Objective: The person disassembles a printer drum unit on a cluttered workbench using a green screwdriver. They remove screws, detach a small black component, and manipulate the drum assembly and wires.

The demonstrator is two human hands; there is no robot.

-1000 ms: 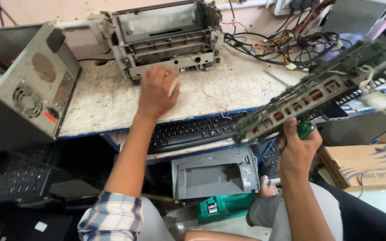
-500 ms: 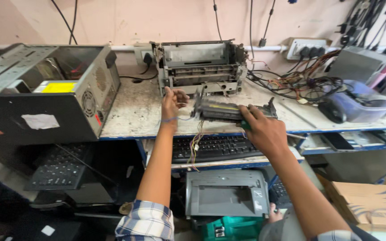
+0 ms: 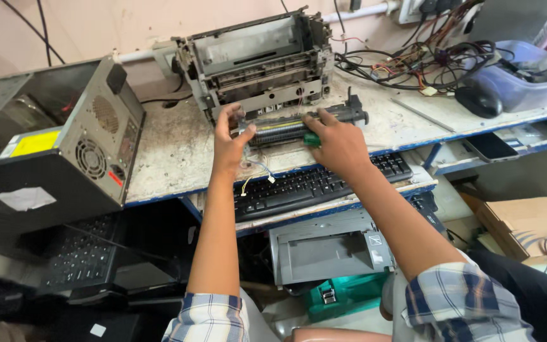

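Both hands gripping one roller assembly on tabletop: left hand fingers closed on left end, right hand on right. Behind, one gutted printer; nearby, one computer case, one keyboard.

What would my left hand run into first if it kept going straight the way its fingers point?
Most likely the stripped printer frame. The left hand grips the left end of the long roller unit and points away from you, toward the frame just behind. Depth is hard to judge, so the gap is unclear.
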